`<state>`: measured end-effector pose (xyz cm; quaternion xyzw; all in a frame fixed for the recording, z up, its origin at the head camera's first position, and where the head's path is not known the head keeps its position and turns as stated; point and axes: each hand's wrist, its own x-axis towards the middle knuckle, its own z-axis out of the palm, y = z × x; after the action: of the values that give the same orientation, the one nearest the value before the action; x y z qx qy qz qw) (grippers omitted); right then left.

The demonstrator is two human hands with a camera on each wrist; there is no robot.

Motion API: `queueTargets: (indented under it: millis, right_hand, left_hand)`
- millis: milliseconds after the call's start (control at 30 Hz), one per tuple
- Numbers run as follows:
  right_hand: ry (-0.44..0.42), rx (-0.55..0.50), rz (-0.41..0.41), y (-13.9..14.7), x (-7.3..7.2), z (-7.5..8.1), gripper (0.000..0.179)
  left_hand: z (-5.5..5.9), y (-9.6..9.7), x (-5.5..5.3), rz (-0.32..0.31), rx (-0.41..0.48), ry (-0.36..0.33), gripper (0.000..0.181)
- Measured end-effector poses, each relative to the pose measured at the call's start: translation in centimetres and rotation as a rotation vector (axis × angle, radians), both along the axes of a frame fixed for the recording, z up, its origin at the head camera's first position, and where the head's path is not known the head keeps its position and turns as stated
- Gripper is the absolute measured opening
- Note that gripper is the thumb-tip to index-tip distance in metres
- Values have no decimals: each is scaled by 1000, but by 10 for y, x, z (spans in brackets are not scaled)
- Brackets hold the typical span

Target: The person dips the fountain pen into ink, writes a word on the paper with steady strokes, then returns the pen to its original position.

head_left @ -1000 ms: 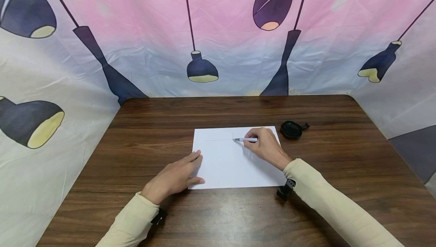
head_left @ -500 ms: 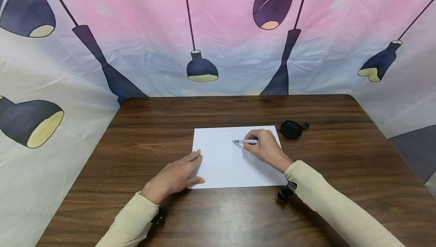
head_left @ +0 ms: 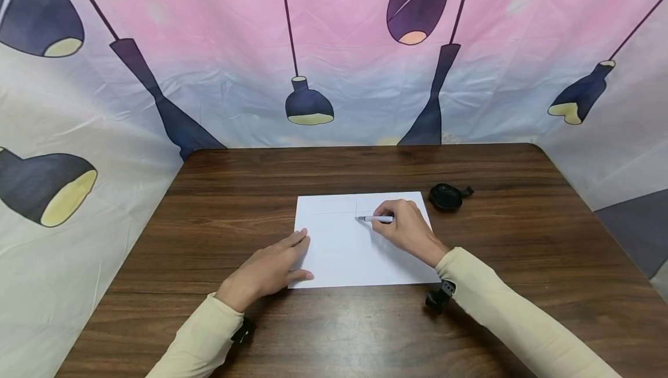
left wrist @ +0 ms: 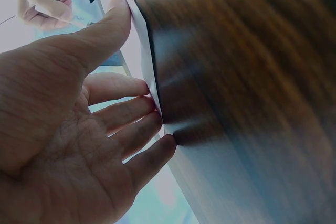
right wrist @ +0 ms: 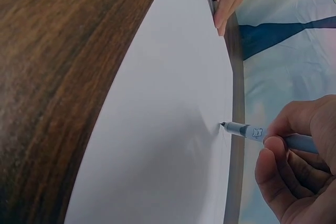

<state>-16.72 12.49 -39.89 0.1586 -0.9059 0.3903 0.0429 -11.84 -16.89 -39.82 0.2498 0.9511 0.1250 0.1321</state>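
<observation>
Pen [right wrist: 249,131], bearing cartoon print [right wrist: 258,132]: pinched in right hand [head_left: 409,228], tip on paper [head_left: 339,256] towards twelve o'clock, by thin crossed lines [head_left: 356,212]; left hand [head_left: 268,271] unclenched, resting at paper's nine o'clock.

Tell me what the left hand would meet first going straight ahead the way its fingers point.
More of the white sheet of paper, whose left edge the left hand rests on, then probably the thin drawn line; whether it would clear the pen is hard to judge.
</observation>
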Motion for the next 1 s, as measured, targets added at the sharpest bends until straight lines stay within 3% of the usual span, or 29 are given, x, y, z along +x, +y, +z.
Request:
queueTargets:
  millis: [1000]
  right_hand:
    - [-25, -7, 10, -2, 11, 0, 3]
  left_hand:
    - [0, 0, 0, -1, 0, -3, 73]
